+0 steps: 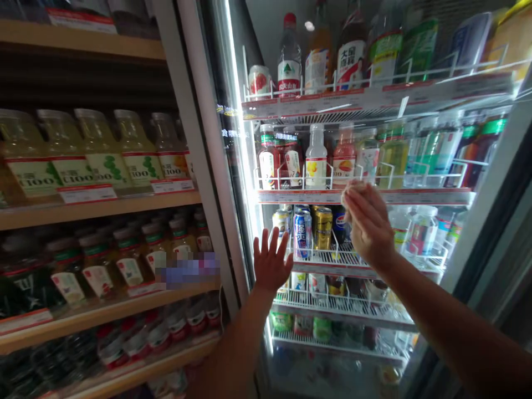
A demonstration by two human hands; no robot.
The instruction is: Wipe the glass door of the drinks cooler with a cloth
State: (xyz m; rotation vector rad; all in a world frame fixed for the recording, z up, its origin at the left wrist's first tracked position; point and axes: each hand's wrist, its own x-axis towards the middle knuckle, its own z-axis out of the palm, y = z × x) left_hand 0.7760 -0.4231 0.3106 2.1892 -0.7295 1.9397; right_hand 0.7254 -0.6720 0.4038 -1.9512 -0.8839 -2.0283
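A lit drinks cooler with a glass door [226, 183] stands in front of me. My left hand [272, 263] is raised before the lower left of the glass, fingers spread, palm toward it, holding nothing. It looks to be resting on the pane. Higher and to the right, my right hand [368, 224] is closed over a pale cloth [353, 188] at the glass. Only a little of the cloth shows past the fingers. Behind the glass, near my left hand, are a blue can [302, 233] and a gold can [323, 228].
Inside the cooler, wire-fronted shelves [361, 197] carry bottles and cans. To the left, open wooden shelves [100, 208] hold rows of juice bottles [137, 147] with price labels. A grey upright frame [193, 111] separates the two. The cooler's right frame [477, 221] slants past my right forearm.
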